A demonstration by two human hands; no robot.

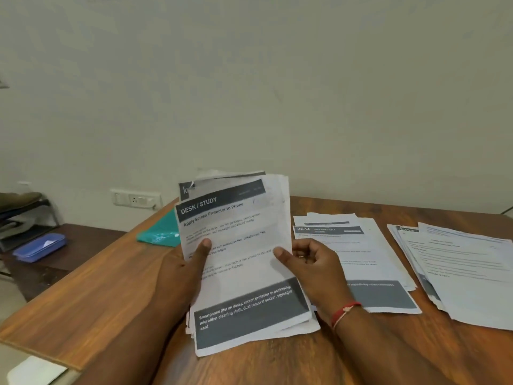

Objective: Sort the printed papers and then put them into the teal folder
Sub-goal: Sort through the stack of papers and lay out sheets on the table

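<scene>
From the head view, both hands hold a stack of printed papers [244, 273] tilted up off the wooden worktop [97, 295], its lower edge resting on the wood near the front edge. The top sheet is headed "DESK / STUDY" and "Apply Screen Protector to Phone", with a dark band of white text at the bottom.

The left hand [183, 270] grips the stack's left edge, thumb pressed on the face of the top sheet and fingers hidden behind. The right hand [311, 265] pinches the right edge, thumb on the front and fingers curled behind the sheets. A red thread bracelet [345, 311] circles the right wrist.

The teal folder [159, 232] lies flat by the worktop's left edge, toward the far left corner, partly hidden behind the stack.

Just right of the right hand, a second pile [366, 262] lies flat; its top sheet reads "3634". A third pile [466, 268], loosely fanned, lies beside it at the right edge.

Left of the worktop, a blue case [40, 247] rests on a lower dark surface, and a switch plate [136, 200] sits on the wall.
</scene>
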